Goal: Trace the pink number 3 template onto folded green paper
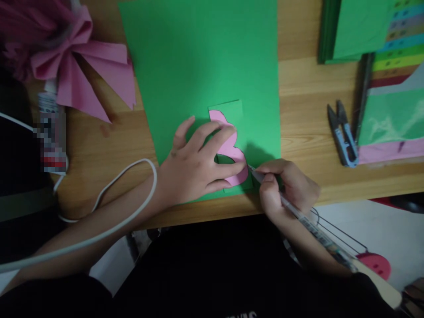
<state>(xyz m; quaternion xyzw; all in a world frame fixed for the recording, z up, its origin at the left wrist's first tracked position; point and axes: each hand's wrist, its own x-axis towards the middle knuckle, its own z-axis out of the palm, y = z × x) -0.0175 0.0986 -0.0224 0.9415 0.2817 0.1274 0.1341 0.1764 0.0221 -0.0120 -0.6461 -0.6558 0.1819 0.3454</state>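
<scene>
My left hand (198, 163) lies with fingers spread over a pink paper cutout (239, 154) with a scalloped, dark-lined edge. Under the cutout is a small green paper piece (233, 107), which rests on a large green sheet (205, 53). My right hand (286, 187) is closed round a pen (260, 176). Its tip meets the right edge of the pink cutout, close to my left fingertips. Part of the cutout is hidden beneath my left fingers.
Blue-handled thread snips (344, 137) lie on the wooden table (304, 110) at right, beside colourful packaged paper (391, 115) and stacked green paper (357, 31). Pink folded paper (96, 66) and a tube (53, 132) are at left. A white cable (149, 190) crosses my left forearm.
</scene>
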